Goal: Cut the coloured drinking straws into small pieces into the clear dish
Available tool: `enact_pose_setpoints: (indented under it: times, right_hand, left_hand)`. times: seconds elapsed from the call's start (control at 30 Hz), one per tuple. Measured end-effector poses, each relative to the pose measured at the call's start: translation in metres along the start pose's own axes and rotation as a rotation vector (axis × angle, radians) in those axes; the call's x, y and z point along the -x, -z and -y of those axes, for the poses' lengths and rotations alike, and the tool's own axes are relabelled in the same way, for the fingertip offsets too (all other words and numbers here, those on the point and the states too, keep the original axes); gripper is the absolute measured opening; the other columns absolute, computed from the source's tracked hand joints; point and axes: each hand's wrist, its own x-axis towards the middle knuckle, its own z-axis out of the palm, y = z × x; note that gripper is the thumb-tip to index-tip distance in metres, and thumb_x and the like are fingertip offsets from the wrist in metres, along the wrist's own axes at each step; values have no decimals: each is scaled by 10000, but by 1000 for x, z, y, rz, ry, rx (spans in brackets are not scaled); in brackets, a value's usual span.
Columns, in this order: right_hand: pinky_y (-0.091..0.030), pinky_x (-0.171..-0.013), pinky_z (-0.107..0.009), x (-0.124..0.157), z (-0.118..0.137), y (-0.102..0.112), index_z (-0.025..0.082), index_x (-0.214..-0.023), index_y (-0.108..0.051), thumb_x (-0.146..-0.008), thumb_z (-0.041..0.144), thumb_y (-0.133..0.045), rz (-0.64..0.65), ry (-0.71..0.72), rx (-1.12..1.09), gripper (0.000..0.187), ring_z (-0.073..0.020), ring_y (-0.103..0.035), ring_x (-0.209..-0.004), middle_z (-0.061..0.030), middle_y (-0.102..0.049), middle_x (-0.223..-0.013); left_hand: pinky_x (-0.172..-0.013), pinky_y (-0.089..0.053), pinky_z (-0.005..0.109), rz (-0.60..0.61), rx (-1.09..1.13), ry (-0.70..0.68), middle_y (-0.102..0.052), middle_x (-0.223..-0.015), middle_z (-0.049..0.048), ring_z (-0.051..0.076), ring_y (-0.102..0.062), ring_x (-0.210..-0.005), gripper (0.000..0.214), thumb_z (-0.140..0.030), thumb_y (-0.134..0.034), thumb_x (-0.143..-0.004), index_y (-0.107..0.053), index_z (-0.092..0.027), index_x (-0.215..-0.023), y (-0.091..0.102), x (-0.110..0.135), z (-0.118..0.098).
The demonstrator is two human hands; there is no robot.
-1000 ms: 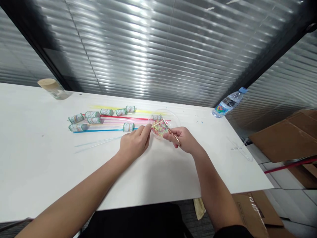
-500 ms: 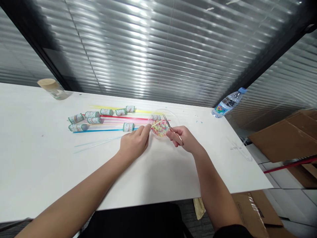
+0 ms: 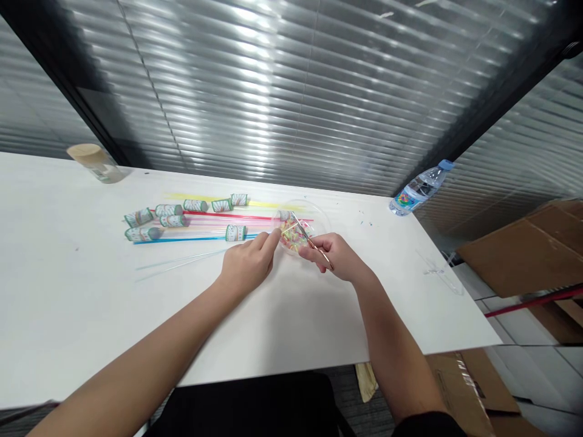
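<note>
While the left hand (image 3: 248,267) pinches a straw (image 3: 288,228) mid-frame, the right hand (image 3: 339,258) clamps scissors (image 3: 306,233) — snipping it. The next cut needs the straw fed further over the dish (image 3: 321,213).

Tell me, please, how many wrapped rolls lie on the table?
9 rolls: four far left, three farther back, one near the left hand, one at the dish; more may hide.

Straws (image 3: 200,227) lie crosswise on the surface (image 3: 91,303), left of centre, with rolls (image 3: 173,220) scattered among them. A dish (image 3: 321,213) of cut bits (image 3: 294,237) sits at their right end. The left hand (image 3: 246,267) grips a straw end just left of the dish. The right hand (image 3: 339,258) is just right of it, with scissors (image 3: 303,229) over the dish. A jar (image 3: 95,162) lies back left, a bottle (image 3: 419,189) back right.
</note>
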Motion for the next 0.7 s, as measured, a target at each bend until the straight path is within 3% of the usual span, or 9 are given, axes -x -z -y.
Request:
enact_pose_setpoints:
  times: [0.53, 0.7]
  right_hand:
    - [-297, -465, -236, -2, 0, -1, 197, -554, -385, -779, 576, -642, -26, -13, -42, 510, -88, -339, -472, 68, -300, -497]
    - [-258, -461, -244, -1, 1, 1, 196, -549, -385, -817, 592, -584, -32, 8, -15, 518, -85, -317, -460, 58, -348, -477]
  left_hand:
    - [-431, -222, 267, -43, -13, 12, -676, -737, 15, 125, -581, -524, 379, -158, -400, -870, -589, -223, -1192, -3, -1, 1]
    - [-435, -225, 272, 5, -6, 42, -677, -747, 31, 129, -593, -540, 386, -160, -393, -867, -585, -229, -1195, -2, -1, 2]
